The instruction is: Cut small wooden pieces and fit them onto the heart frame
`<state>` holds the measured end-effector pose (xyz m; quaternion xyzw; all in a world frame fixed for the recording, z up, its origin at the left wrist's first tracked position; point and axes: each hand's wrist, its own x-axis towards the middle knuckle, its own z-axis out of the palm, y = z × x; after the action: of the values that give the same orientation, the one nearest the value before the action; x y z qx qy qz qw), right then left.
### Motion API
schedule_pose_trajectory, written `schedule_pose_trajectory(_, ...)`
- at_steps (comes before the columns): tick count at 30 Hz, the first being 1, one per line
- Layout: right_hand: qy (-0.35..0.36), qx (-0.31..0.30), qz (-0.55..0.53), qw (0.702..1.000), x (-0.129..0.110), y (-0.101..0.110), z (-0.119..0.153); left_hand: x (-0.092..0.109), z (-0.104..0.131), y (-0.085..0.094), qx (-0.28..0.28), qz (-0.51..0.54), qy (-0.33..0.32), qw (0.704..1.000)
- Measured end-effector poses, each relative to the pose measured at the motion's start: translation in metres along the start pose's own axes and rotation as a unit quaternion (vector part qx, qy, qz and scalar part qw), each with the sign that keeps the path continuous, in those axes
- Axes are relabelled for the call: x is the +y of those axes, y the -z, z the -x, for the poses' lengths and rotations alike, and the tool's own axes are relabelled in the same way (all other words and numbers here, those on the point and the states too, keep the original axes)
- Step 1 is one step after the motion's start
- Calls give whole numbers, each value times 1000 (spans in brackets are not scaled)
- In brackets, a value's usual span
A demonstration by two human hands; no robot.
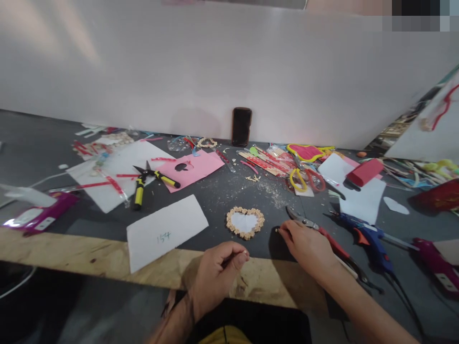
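Observation:
A heart-shaped piece [245,222] lies on the dark table, white in the middle, its border made of small beige bits. Just below it, over the wooden front edge, my left hand [220,267] is closed, thumb and forefinger pressed together; a tiny pale speck shows at the fingertips. To the heart's right, my right hand [304,246] pinches low at the table surface, and whatever sits in its fingertips is too small to name. Red-handled pruning shears [333,241] lie beside and partly behind that hand. Farther right rests a blue glue gun [373,239].
A white card marked 154 [167,232] lies left, with yellow-black pliers [139,188] and pink paper [193,167] behind. Scissors [299,179], scraps and crumbs spread across the back. A phone [241,126] leans against the white partition [201,67]. Purple boxes [50,212] flank both sides.

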<state>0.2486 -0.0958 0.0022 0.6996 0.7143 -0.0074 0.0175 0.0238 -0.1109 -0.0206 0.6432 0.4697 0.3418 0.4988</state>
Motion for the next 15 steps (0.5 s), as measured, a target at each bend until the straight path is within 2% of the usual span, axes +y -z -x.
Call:
schedule_pose_trajectory(6, 12, 20, -24, 999, 5, 0, 9, -1, 0, 1, 6, 7, 9, 1000)
schedule_pose_trajectory(10, 8, 76, -39, 996, 30, 6, 33, -1, 2, 2, 5, 30, 10, 999)
schedule_pose_trajectory(12, 18, 118, -17, 993, 45, 6, 48, -2, 3, 1, 6, 32, 10, 999)
schedule_pose_trajectory(15, 17, 138, 32, 990, 62, -2, 65, -1, 3, -1, 4, 22, -9, 1000)
